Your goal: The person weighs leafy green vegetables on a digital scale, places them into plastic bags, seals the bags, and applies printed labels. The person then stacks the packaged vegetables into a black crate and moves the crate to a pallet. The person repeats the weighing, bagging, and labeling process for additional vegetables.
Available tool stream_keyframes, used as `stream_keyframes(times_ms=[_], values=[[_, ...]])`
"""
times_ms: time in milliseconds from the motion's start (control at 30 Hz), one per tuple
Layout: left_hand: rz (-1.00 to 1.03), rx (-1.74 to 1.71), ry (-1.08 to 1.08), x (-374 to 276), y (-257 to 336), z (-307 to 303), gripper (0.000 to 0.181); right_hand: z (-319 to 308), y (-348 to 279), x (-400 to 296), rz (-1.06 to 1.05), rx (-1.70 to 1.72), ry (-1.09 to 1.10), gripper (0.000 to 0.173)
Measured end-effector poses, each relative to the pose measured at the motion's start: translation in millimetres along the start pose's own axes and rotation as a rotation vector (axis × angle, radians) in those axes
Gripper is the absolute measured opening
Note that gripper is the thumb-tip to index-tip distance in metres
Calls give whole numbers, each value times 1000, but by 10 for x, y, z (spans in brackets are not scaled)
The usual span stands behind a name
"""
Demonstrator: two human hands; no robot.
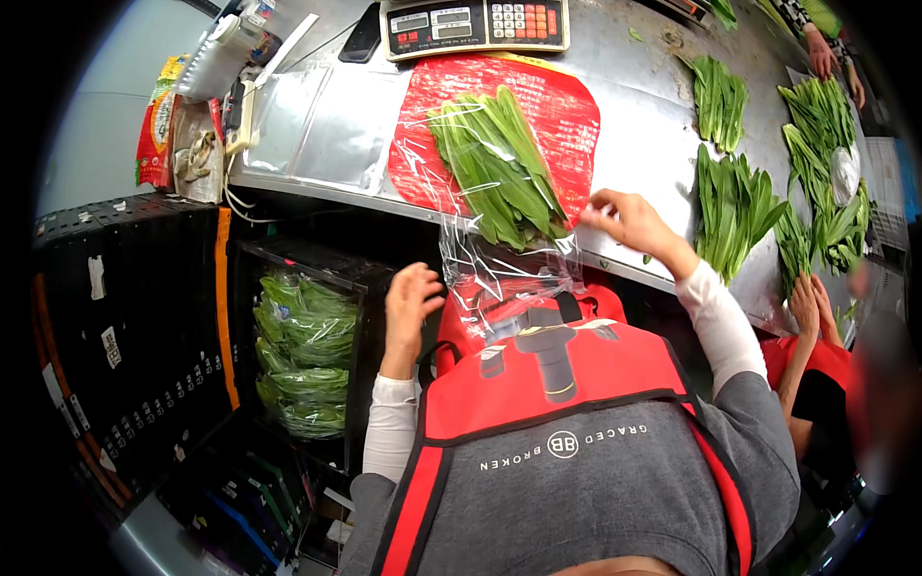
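A clear plastic bag (472,266) with long green leafy vegetables (497,169) inside lies on a red printed sheet (425,86) on the metal table. The lower end of the bag hangs over the table edge, in front of a red apron (612,360). To the left of that hanging end, my left hand (410,306) is raised with its fingers loosely bent and nothing visible in them. Close to the bag's right side, by the table edge, is my right hand (637,223). Its fingers are bent and apart, and I see nothing held in them.
A weighing scale (475,29) and a phone (360,32) sit beyond the sheet. Flat clear bags (317,129) lie left. Loose greens (735,209) are at right, near a co-worker's hands (807,302). A black crate (306,353) below left holds bagged greens.
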State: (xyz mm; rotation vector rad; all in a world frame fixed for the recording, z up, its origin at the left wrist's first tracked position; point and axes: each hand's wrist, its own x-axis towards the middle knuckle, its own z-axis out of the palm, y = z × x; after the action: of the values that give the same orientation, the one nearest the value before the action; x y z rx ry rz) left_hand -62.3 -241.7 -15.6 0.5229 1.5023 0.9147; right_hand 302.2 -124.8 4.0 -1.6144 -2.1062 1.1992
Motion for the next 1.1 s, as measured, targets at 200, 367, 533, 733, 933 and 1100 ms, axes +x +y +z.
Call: stream_keyframes(times_ms=[200,367,533,733,933,1100], values=[[34,184,-247,-31,16,237,20,527,-157,-509,234,115,-101,28],[99,-108,-344,-168,537,-19,12,709,-486,-699,239,785,-77,11],[16,256,-198,-294,-186,-492,13,1338,-273,-1070,436,944,-21,21],[0,297,-257,-399,-180,-628,16,1315,-556,-1290,275,407,397,24],[-53,207,-331,-499,-132,-773,18,1909,-1599,-921,-327,193,345,14],[-58,212,-364,-515,-135,-790,19,2256,-1835,-782,-438,82,332,15]])
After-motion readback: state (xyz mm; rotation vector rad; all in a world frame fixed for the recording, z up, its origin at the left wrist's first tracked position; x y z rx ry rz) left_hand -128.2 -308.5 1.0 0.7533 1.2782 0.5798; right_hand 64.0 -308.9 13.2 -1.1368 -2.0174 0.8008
